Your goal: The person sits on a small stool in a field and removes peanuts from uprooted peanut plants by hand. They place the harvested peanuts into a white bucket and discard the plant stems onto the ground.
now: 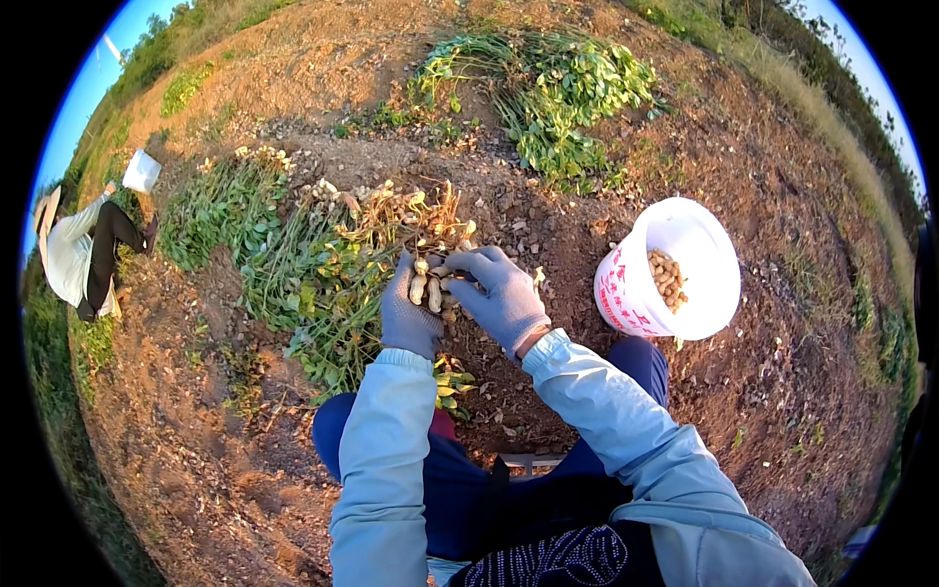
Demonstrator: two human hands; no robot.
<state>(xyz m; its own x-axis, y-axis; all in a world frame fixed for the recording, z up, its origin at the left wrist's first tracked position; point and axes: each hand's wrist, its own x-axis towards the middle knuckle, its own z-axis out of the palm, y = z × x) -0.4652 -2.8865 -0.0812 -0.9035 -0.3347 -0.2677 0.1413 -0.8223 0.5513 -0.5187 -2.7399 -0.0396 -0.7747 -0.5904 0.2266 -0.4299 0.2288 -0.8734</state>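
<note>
A cluster of peanut pods (434,292) hangs between my two gloved hands, in front of my knees. My left hand (412,312), in a grey knit work glove, is closed around the base of the cluster. From the right, my right hand (499,293), gloved alike, has its fingers bent onto the pods; whether it grips one is hidden. Uprooted peanut plants (330,279) lie beyond and to the left of my left hand, with green leaves toward me and roots (411,213) bearing more pods at the far end.
A white plastic bucket (622,282) with red writing stands tilted at my right, peanuts (666,280) inside. Another heap of plants (565,95) lies farther off. At far left, a person (77,253) in a hat sits near a white bucket (141,172). Bare soil (220,469) surrounds me.
</note>
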